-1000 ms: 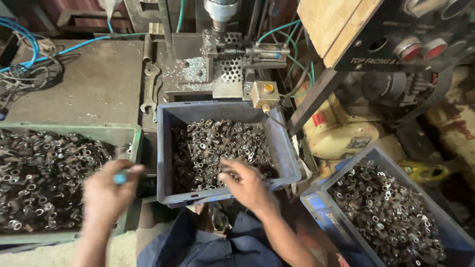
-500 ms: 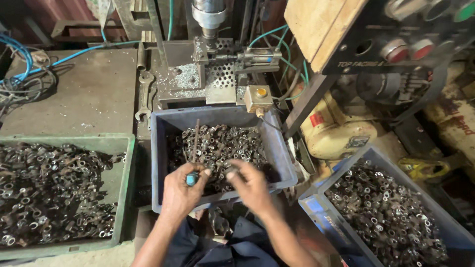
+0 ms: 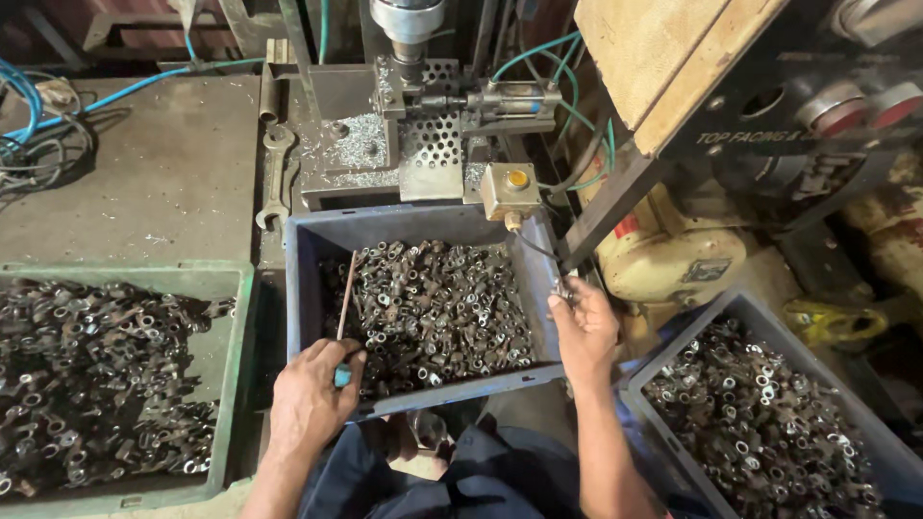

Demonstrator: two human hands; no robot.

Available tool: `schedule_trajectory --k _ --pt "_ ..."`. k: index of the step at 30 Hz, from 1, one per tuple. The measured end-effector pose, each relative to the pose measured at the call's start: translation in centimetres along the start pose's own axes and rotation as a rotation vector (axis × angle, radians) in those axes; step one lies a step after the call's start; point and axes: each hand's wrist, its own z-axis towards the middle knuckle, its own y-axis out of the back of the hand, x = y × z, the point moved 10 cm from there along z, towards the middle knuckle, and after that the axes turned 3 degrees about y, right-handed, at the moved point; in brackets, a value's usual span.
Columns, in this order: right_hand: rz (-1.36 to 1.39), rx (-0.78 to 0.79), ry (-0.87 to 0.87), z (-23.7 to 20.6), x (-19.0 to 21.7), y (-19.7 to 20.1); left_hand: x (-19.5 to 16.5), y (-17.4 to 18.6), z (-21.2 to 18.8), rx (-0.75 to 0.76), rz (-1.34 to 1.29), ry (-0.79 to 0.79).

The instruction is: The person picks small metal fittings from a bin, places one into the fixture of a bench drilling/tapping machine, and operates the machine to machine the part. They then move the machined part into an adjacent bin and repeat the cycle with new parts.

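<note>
Thin rusty rod (image 3: 344, 298), blue-tipped, in left hand (image 3: 310, 404) over grey bin (image 3: 306, 288)

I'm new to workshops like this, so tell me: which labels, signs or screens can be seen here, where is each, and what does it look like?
Black panel, upper right beside two red round buttons: one line of white lettering.
Red label, on the cream machine housing right of the middle bin: small, partly hidden.
Dark plate, on the same housing: small, rectangular.
No screens.
</note>
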Motion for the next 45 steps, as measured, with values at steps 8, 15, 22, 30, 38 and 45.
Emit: schedule_trajectory --k 8,15,22,30,38,45 --pt "0.11 0.007 0.018 0.2 0.1 0.3 -0.1 0.5 0.0 -0.042 -0.114 -0.013" --pt "0.061 -0.035 -0.024 -0.1 0.2 0.6 1.8 0.2 -0.3 -0.006 -0.086 0.169" --pt "0.18 -0.053 -0.051 0.1 0.1 0.7 1.0 0.6 0.1 -0.033 -0.123 0.07" --pt "0.208 -0.001 -0.056 -0.1 -0.8 0.5 -3.6 4.5 8.2 -0.14 -0.048 -0.235" --pt "0.206 0.027 -0.089 0.2 -1.1 0.0 -12.8 7.1 20.7 -0.101 0.448 -0.37" --pt "0.191 0.03 -0.088 0.0 -1.2 0.1 -14.7 3.0 25.4 -0.014 0.635 -0.379"
